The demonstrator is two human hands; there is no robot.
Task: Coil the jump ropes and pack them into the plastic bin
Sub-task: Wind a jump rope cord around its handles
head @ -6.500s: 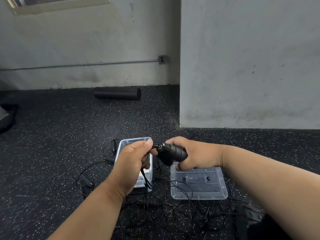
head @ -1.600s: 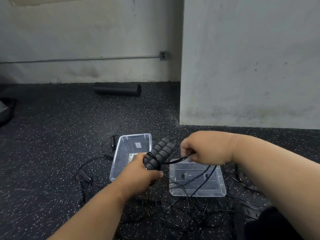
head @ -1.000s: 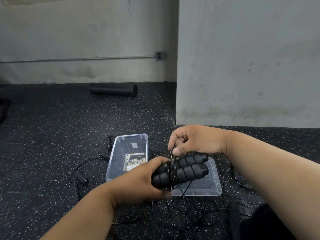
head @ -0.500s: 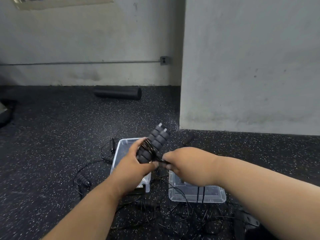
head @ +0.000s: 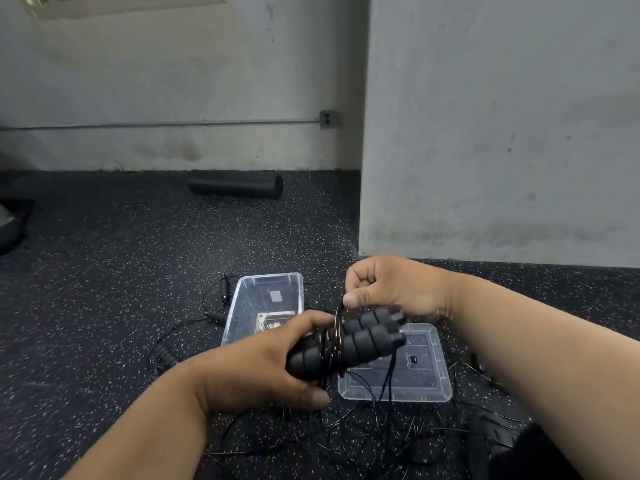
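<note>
Black foam handles (head: 360,341) sit paired in the left hand (head: 256,372) so the cord (head: 334,336) binds them; right hand (head: 388,289) seems to pinch it. Bin (head: 242,317) waits behind, on the floor.

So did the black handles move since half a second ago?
Yes. The handles pointed up over the clear bin; now they lie sideways, lower and to the right, over the lid, in the left hand.
</note>
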